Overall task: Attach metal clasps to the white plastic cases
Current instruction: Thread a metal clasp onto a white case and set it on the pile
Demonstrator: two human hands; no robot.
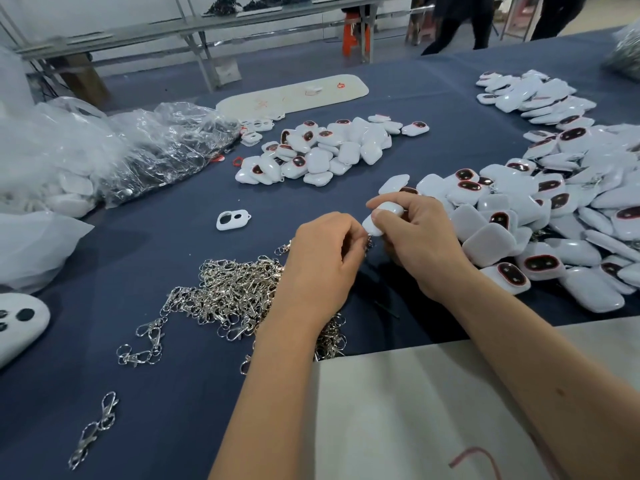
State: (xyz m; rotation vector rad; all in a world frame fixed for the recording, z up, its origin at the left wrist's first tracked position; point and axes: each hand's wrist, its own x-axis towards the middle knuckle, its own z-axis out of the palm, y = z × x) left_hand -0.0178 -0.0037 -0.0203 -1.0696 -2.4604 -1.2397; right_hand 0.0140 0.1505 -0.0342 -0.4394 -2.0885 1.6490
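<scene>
At the lower right of the frame a pale sheet (433, 410) covers the near edge of the blue table (156, 393), and the person's forearms lie over it, probably for steadiness; at the lower left a few loose clasps (93, 431) lie apart from the rest, seemingly strays.

Just above, in the lower middle, the heap of metal clasps (221, 296) sits directly under the left hand (322, 261), kept close so that each new one is a short reach; that hand's fingers are curled together and pinch a clasp (370, 243) that hangs at the lower end of the case, though how firmly cannot be told.

The right hand (419, 240), at mid-frame, clamps the white case (382, 216) between thumb and fingers, tilted with its lower end toward the left hand, apparently to present its loop for the clasp; the joining looks under way, not finished.

To the right, touching the right wrist, spreads a large pile of cases (554, 220), within easy reach of that hand; whether they are finished or waiting cannot be told.

At middle left lies one open white shell (232, 220), set aside alone; further up, a smaller pile of cases (322, 150) waits at centre; crumpled plastic bags (121, 147) fill the upper left, likely packaging; beyond them a long pale tray (294, 93) rests near the table's far edge.
</scene>
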